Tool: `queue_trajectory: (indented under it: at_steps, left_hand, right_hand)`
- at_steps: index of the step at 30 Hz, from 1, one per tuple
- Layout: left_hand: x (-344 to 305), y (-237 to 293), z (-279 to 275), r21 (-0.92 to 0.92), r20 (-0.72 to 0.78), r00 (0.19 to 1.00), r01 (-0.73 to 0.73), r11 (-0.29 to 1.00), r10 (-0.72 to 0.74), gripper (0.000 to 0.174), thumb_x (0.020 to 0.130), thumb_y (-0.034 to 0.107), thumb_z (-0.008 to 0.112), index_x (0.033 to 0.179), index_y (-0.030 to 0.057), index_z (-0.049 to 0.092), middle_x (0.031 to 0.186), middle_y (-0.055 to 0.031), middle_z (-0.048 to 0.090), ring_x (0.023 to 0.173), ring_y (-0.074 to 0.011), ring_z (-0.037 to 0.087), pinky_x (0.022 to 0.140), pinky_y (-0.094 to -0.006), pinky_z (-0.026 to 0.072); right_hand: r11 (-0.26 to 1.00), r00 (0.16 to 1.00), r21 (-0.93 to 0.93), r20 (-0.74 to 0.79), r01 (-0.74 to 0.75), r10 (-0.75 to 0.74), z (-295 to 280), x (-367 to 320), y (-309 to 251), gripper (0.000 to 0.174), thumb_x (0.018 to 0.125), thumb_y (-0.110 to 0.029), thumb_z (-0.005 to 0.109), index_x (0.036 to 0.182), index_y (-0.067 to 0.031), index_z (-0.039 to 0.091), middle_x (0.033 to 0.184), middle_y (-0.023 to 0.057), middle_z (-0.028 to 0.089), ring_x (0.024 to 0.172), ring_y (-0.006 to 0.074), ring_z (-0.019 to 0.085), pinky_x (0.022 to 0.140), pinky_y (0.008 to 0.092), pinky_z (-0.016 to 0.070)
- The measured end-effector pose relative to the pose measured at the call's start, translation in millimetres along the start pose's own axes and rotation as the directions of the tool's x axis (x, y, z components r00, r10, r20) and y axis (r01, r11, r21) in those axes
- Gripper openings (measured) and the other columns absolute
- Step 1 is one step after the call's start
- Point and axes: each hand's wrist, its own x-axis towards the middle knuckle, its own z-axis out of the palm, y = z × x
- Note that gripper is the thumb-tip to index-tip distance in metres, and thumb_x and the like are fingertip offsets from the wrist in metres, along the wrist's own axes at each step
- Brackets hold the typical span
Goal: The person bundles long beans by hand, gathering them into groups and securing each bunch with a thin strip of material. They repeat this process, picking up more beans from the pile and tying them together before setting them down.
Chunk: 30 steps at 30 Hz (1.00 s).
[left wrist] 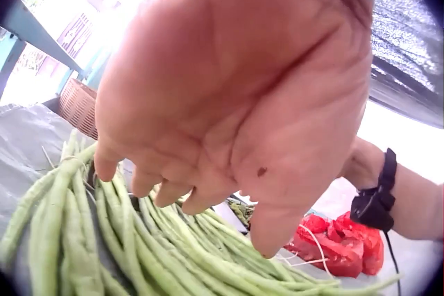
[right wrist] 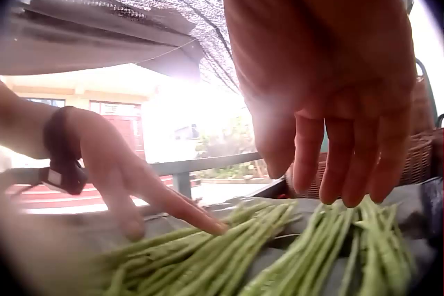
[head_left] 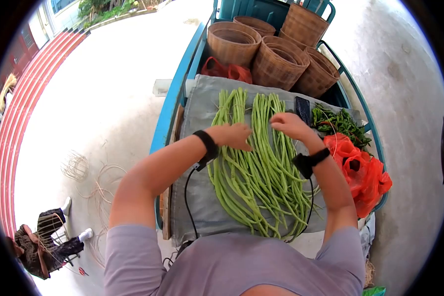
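Shirt, beans on grey cloth, bright yard

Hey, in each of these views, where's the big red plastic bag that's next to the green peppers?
Head: the red plastic bag is at right, just below the green peppers.
Left wrist: the red plastic bag is at lower right.
Right wrist: not in it.
Shared landmark: the long green beans, in all three views.

Ground: pale concrete | left: red-striped steps | far: greenery | light: bright daylight
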Motion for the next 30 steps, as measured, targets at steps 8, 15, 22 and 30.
queue_trajectory:
  at_steps: [8,15,22,30]
  left_hand:
    - [1.5,-34.4,27.1,0.006,-0.055,0.997,-0.062,0.998,0.062,0.081,0.089,0.064,0.041,0.147,0.0098,0.029,0.155,-0.0108,0.02,0.144,-0.0352,0.008,0.114,-0.0563,0.0107]
    - [11.7,-53.1,35.9,0.08,-0.002,0.991,-0.133,0.988,0.134,0.083,0.088,0.064,0.044,0.148,0.0093,0.028,0.157,-0.0101,0.015,0.144,-0.0365,0.005,0.114,-0.0561,0.0076]
    - [11.4,-52.4,27.0,0.057,0.104,0.988,-0.12,0.991,0.114,0.087,0.085,0.066,0.045,0.149,0.0099,0.025,0.158,-0.0089,0.011,0.145,-0.0355,0.001,0.115,-0.0549,0.003]
    - [14.8,-56.8,34.0,0.079,0.13,0.986,-0.12,0.99,0.109,0.085,0.087,0.063,0.045,0.151,0.0134,0.021,0.158,-0.0046,0.009,0.145,-0.033,-0.001,0.116,-0.0527,0.0034]
  right_hand:
    - [0.97,0.962,-0.241,-0.256,0.035,-0.098,85.0,105.2,-1.7,0.029,0.083,-0.012,0.055,0.111,-0.0071,0.059,0.109,0.0163,0.059,0.103,0.0359,0.055,0.086,0.0442,0.0455]
    - [0.925,0.914,-0.353,-0.314,0.138,-0.256,112.0,134.7,13.6,0.007,0.085,-0.013,0.053,0.087,-0.0064,0.054,0.097,0.015,0.059,0.088,0.0377,0.057,0.073,0.0487,0.0451]
    - [0.972,0.946,0.073,-0.259,0.222,-0.197,102.5,126.1,-3.0,0.014,0.084,-0.018,0.058,0.083,-0.0052,0.053,0.077,0.0128,0.058,0.074,0.0344,0.055,0.066,0.0425,0.0438]
    - [0.882,0.976,0.422,0.156,-0.207,0.154,79.0,149.6,-17.2,0.013,0.079,-0.015,0.065,0.084,-0.0041,0.06,0.073,0.0002,0.058,0.066,0.0113,0.053,0.057,0.0287,0.043]
